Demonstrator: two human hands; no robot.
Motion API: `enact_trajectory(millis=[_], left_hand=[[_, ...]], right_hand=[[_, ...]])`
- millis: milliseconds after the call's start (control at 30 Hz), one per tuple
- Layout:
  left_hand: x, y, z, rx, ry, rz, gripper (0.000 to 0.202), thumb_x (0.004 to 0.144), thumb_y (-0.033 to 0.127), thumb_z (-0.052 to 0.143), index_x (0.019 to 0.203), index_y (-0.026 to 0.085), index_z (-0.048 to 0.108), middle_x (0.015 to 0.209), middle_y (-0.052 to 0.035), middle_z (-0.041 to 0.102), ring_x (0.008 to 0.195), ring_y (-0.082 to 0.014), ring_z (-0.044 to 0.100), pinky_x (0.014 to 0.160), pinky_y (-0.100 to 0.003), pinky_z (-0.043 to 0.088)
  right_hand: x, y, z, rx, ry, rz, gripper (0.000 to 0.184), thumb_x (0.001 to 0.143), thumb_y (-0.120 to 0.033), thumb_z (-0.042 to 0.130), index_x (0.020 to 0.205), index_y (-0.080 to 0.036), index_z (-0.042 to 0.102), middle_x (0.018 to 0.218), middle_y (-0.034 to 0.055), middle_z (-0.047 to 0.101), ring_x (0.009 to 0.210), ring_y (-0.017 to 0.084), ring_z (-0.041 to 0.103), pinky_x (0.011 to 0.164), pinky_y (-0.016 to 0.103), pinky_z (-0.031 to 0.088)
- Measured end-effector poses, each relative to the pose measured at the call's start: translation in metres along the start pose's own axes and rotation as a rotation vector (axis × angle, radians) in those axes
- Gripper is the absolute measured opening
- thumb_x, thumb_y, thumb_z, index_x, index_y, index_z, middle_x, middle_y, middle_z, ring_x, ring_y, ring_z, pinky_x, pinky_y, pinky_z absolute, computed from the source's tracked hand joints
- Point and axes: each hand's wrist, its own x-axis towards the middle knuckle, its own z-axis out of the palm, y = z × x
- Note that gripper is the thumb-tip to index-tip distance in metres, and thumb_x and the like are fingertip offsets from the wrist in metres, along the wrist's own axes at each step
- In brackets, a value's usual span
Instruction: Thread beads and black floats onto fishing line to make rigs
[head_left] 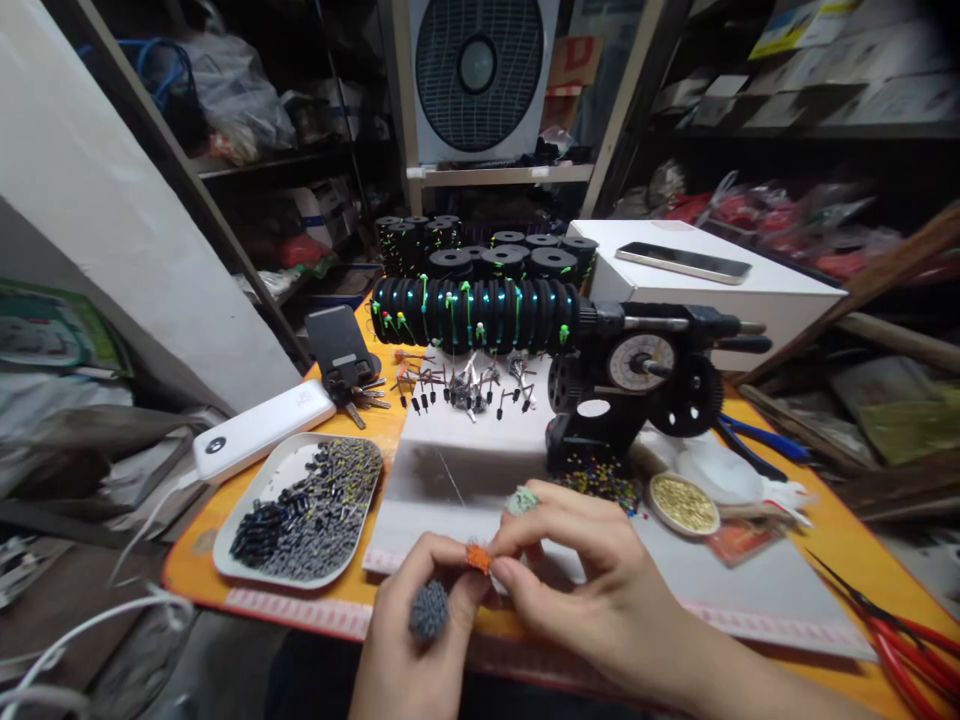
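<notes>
My left hand [416, 640] is closed around a round bundle of small grey pieces [430, 611]. Its thumb and finger also meet at a small orange cluster [478, 558]. From the other side, my right hand [592, 570] pinches the same orange cluster between thumb and fingertips. A pale green bundle [523, 500] sticks out between the right fingers. What the clusters are made of is too small to tell. Beyond the hands stands a black winding device [637, 365] with a row of dark spools [472, 315] on its shaft. Small black-ended pieces [457, 395] hang below them.
On the left are a white tray [225, 555] of grey and black parts, a power bank [262, 430] and keys [360, 400]. Colourful bits [600, 480], a dish of gold pieces [684, 503] and red-handled pliers [892, 630] lie right. A phone [682, 262] rests on a white box [750, 290].
</notes>
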Motion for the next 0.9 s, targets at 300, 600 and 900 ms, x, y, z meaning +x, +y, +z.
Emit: enact_trajectory(millis=[300,600,900], left_hand=[[-0.003,-0.007,0.005,-0.334,0.094,-0.112,0.033,0.074,0.048,0.083,0.069,0.019,0.068,0.063,0.0023,0.061,0.062,-0.012,0.057,0.063,-0.018,0.048],[-0.004,-0.001,-0.011,-0.382,0.076,-0.187,0.034,0.071,0.046,0.087,0.069,0.017,0.068,0.053,0.0037,0.059,0.054,-0.0086,0.053,0.056,-0.017,0.042],[-0.004,-0.006,-0.012,-0.337,0.037,-0.18,0.037,0.075,0.048,0.084,0.064,0.018,0.064,0.054,0.0028,0.059,0.055,-0.0106,0.054,0.058,-0.02,0.044]], right_hand=[[-0.001,-0.002,0.001,-0.035,-0.003,-0.089,0.014,0.091,-0.014,0.064,0.081,-0.015,0.074,0.062,0.002,0.062,0.057,0.013,0.054,0.053,0.025,0.039],[0.001,0.005,-0.002,-0.255,-0.057,-0.279,0.014,0.092,-0.007,0.061,0.092,-0.01,0.074,0.068,0.0041,0.057,0.063,0.015,0.05,0.054,0.026,0.036],[-0.001,0.003,0.002,-0.367,-0.068,-0.355,0.02,0.097,-0.011,0.054,0.091,-0.011,0.073,0.064,0.0028,0.052,0.059,0.016,0.043,0.053,0.028,0.031]])
